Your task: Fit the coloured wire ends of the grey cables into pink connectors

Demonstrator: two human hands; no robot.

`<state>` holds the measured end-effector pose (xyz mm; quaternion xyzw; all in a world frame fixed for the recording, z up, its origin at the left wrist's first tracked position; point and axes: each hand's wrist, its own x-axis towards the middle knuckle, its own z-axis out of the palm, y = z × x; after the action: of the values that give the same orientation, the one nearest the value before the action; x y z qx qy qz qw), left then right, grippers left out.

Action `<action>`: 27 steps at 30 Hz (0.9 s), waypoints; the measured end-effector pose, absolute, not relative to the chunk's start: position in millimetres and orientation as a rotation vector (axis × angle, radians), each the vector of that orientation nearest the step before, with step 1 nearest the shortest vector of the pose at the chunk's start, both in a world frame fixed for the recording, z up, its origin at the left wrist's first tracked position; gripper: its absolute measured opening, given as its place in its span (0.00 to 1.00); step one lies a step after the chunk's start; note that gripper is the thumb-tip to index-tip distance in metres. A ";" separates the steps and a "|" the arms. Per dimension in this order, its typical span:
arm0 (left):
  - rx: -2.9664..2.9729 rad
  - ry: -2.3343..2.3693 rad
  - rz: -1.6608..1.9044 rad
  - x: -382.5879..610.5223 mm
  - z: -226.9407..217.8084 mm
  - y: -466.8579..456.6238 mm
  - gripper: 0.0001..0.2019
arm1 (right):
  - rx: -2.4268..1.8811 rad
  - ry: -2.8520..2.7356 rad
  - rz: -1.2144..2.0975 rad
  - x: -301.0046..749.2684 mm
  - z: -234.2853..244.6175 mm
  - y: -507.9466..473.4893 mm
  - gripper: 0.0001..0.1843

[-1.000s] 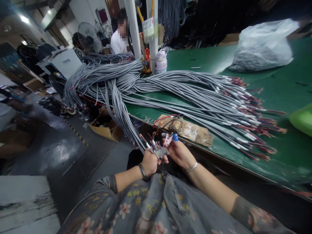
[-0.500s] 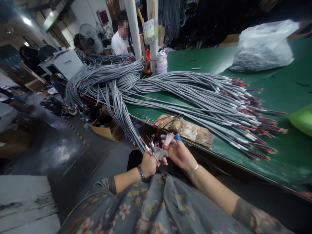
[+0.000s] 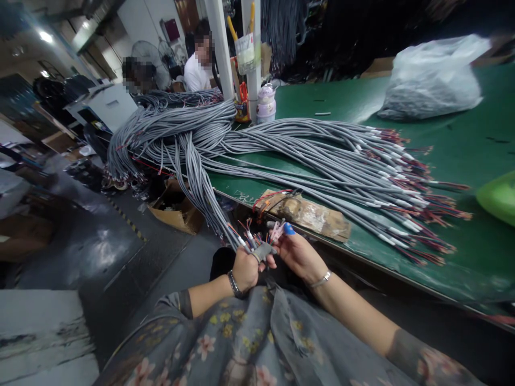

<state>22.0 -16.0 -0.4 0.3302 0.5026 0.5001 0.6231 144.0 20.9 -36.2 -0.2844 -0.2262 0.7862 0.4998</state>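
Observation:
My left hand [image 3: 246,269] is closed round the ends of a few grey cables [image 3: 209,203] that hang off the table edge, their thin coloured wires [image 3: 253,235] sticking up above my fist. My right hand [image 3: 298,254] is just to the right of it, fingers pinched on the wire tips and on a small pink-and-white piece I cannot make out. A blue cover sits on one fingertip. Both hands hover over my lap, just below the edge of the green table [image 3: 462,145].
A big bundle of grey cables [image 3: 306,153] lies across the table, its stripped ends [image 3: 418,193] fanned to the right. A taped brown block [image 3: 309,213] sits at the near edge. A white plastic bag [image 3: 432,80] and a bottle [image 3: 266,102] stand farther back. Two other people are at the far left.
My hands have stayed together at the cable ends, with the right fingers shifting slightly on the wires. A second person has come into view at the back left.

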 end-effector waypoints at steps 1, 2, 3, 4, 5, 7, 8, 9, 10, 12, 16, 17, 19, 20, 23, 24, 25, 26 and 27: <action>0.765 1.162 1.142 22.4 -0.6 -15.3 0.20 | -0.664 -0.552 1.919 143.8 -36.9 21.0 0.19; 0.771 1.170 1.138 22.8 -0.9 -14.6 0.20 | -0.641 -0.556 1.934 143.6 -37.4 21.1 0.18; 0.774 1.178 1.132 23.0 -1.4 -14.0 0.19 | -0.619 -0.559 1.944 143.1 -37.6 21.2 0.18; 0.772 1.185 1.129 23.2 -2.1 -13.6 0.19 | -0.603 -0.562 1.950 142.6 -37.6 21.2 0.18; 0.768 1.192 1.126 23.3 -2.9 -13.2 0.19 | -0.590 -0.568 1.954 142.0 -37.2 21.3 0.18; 0.756 1.203 1.123 23.2 -4.5 -12.7 0.19 | -0.572 -0.581 1.960 140.5 -35.6 21.1 0.19; 0.749 1.207 1.122 23.2 -5.2 -12.6 0.19 | -0.566 -0.588 1.961 139.7 -34.3 20.9 0.20; 0.744 1.209 1.121 23.1 -5.8 -12.5 0.19 | -0.561 -0.594 1.961 138.9 -32.9 20.5 0.20; 0.741 1.211 1.119 23.0 -6.2 -12.5 0.19 | -0.559 -0.600 1.960 138.3 -31.5 20.1 0.20; 0.742 1.210 1.110 22.9 -6.3 -12.6 0.19 | -0.558 -0.601 1.972 137.2 -29.0 19.3 0.19; 0.750 1.205 1.110 22.0 -5.0 -14.1 0.19 | -0.627 -0.518 1.943 136.8 -27.4 18.6 0.17; 0.746 1.203 1.116 21.6 -4.5 -14.7 0.19 | -0.653 -0.489 1.924 137.1 -27.8 18.7 0.16; 0.734 1.195 1.125 20.5 -3.5 -16.5 0.18 | -0.693 -0.452 1.913 138.2 -28.9 19.1 0.16; 0.729 1.189 1.128 19.9 -3.1 -17.6 0.18 | -0.705 -0.447 1.924 139.0 -29.4 19.3 0.16; 0.732 1.178 1.130 17.9 -2.2 -20.4 0.18 | -0.727 -0.472 1.954 141.6 -30.2 19.6 0.17; 0.736 1.180 1.134 17.4 -2.1 -21.0 0.18 | -0.731 -0.486 1.947 142.5 -30.1 19.6 0.17; 0.738 1.182 1.138 17.0 -2.2 -21.4 0.18 | -0.734 -0.501 1.930 143.2 -29.9 19.4 0.16; 0.738 1.185 1.145 16.8 -2.3 -21.5 0.19 | -0.737 -0.516 1.909 143.7 -29.5 19.2 0.15; 0.735 1.186 1.151 16.9 -2.5 -21.3 0.19 | -0.740 -0.527 1.888 144.1 -29.0 18.9 0.14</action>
<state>16.9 -21.3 -2.5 0.3195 0.5153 0.5003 0.6181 144.1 18.9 -29.0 -0.3061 -0.2180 0.7806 0.4994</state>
